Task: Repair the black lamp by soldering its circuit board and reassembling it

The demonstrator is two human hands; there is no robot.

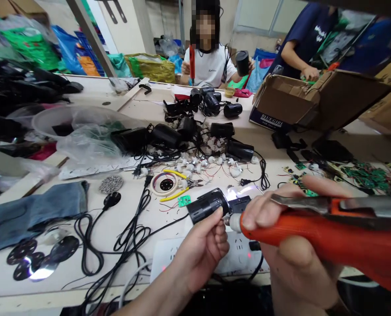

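Observation:
My right hand [290, 245] is wrapped round an orange electric screwdriver [327, 237] with a metal lever along its top; its tip points left. My left hand [208, 245] is closed in a pinch at that tip, and what its fingers hold is hidden. Just behind my left thumb lies a black cylindrical housing [208, 205] on its side, its cord trailing left. Whether my thumb touches the housing I cannot tell. A small black part [239, 203] sits at its right end. To its left are a green circuit board [184, 201] and yellow-handled pliers [175, 195].
A white power strip [169, 252] lies under my hands. Black cords [129, 237] loop across the left. Beyond are more black housings [165, 135], small white parts [211, 149] and a cardboard box [284, 103]. Across the table a person [208, 66] holds an orange tool and a black cylinder.

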